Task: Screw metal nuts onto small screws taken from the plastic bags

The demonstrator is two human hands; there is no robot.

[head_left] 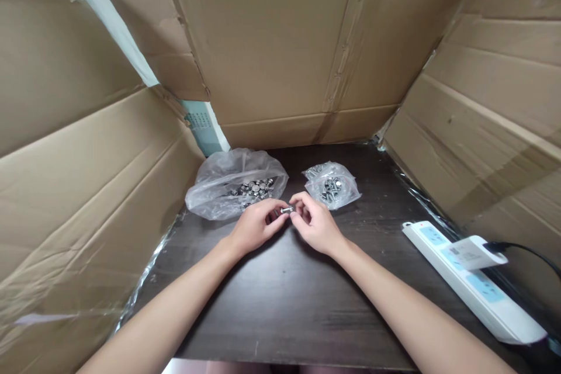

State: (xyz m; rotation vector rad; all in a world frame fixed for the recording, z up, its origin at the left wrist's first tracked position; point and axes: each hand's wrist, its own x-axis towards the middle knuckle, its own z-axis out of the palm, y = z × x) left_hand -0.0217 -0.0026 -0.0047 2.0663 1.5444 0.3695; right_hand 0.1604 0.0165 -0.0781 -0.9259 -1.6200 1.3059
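Observation:
Between my fingertips, just above the dark table, is a small shiny metal fastener [287,209] that looks like a screw. My left hand [258,223] pinches its left end between thumb and forefinger. On the other end, the thumb and fingers of my right hand [316,223] are closed. Beyond my left hand lies an opened clear plastic bag [214,187] with many round metal caps [258,188] in it. A smaller clear bag [348,191] of metal screws [332,188] sits beyond my right hand. The exact shape of the held piece is too small to make out.
A white power strip [473,286] with a plugged-in white adapter [471,252] and black cable lies at the right. Cardboard walls [280,52] stand around the back and both sides of the dark wooden table [280,304]. Clear tape runs along the table's side edges.

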